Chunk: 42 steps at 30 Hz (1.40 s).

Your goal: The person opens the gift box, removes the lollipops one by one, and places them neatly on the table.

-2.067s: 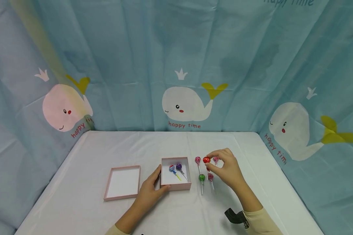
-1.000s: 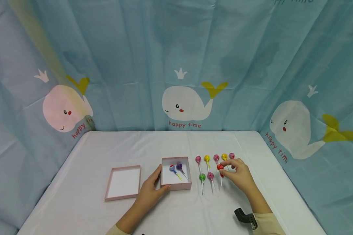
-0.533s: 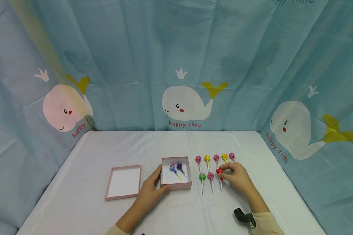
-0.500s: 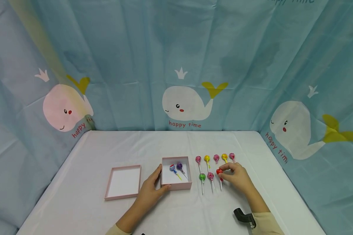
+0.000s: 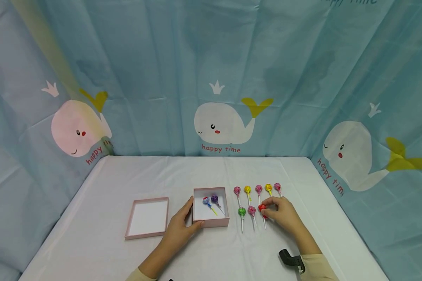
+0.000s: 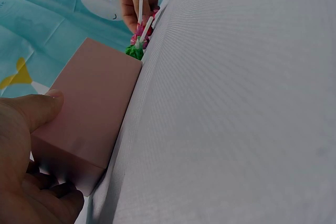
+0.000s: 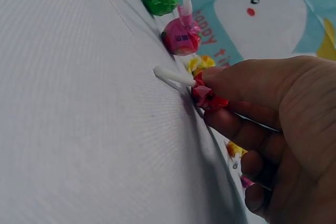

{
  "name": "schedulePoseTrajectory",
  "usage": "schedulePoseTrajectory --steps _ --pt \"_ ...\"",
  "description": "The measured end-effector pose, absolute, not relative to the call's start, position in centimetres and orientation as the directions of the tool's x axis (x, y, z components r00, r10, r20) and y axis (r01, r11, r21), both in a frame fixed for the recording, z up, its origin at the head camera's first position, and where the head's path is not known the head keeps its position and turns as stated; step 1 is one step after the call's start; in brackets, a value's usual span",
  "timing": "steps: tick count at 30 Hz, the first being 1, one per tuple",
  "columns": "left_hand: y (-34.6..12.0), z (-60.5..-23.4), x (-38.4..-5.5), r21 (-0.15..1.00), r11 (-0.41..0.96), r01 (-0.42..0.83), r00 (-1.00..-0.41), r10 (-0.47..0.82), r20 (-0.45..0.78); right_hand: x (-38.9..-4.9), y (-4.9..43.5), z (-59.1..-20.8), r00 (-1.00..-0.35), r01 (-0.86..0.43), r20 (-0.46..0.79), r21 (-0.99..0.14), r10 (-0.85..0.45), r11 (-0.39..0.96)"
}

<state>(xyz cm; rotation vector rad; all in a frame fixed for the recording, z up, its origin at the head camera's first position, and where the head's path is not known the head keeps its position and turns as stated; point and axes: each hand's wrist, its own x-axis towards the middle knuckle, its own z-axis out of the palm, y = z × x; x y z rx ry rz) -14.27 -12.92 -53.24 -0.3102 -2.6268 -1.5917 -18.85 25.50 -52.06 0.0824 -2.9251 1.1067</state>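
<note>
My left hand [image 5: 178, 228] holds the left front corner of an open pink box [image 5: 211, 223], thumb on its front face, other fingers along its left side. A blue-and-red lollipop [image 5: 206, 200] and a purple lollipop [image 5: 214, 199] lie inside. My right hand [image 5: 283, 214] pinches a red lollipop [image 5: 261, 208] by its wrapped head between thumb and fingers. In the right wrist view the stick of this red lollipop [image 7: 203, 95] points away from the palm, its tip close over the tablecloth. To its left in the front row lie a pink lollipop [image 5: 251, 210] and a green lollipop [image 5: 241, 212].
Behind the front row, several pink and yellow lollipops lie side by side, among them a yellow lollipop [image 5: 247, 189]. A shallow pink box lid [image 5: 165, 214] rests inside up, left of my left hand. Blue whale-print curtains [image 5: 154, 117] surround the white table [image 5: 161, 171].
My right hand has carried the red lollipop from over the back row rightward, then lowered it toward me beside the front row's pink lollipop. My left hand stays on the box.
</note>
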Motion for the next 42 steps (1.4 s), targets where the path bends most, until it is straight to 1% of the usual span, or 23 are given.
schedulePoseTrajectory --steps 27,35,42 --pt "-12.92 -52.99 -14.28 0.881 0.434 0.189 -0.979 0.149 0.137 -18.75 25.45 -51.96 -0.997 -0.071 0.046 -0.650 -0.055 0.756" --pt "-12.95 -53.05 -14.27 0.881 0.435 0.187 -0.980 0.146 0.136 -18.77 25.52 -52.06 -0.997 -0.073 0.042 -0.662 -0.060 0.746" --pt "-12.96 -52.94 -14.20 0.880 0.435 0.189 -0.979 0.148 0.137 -18.81 25.66 -52.04 -0.996 -0.088 0.064 -0.664 -0.060 0.743"
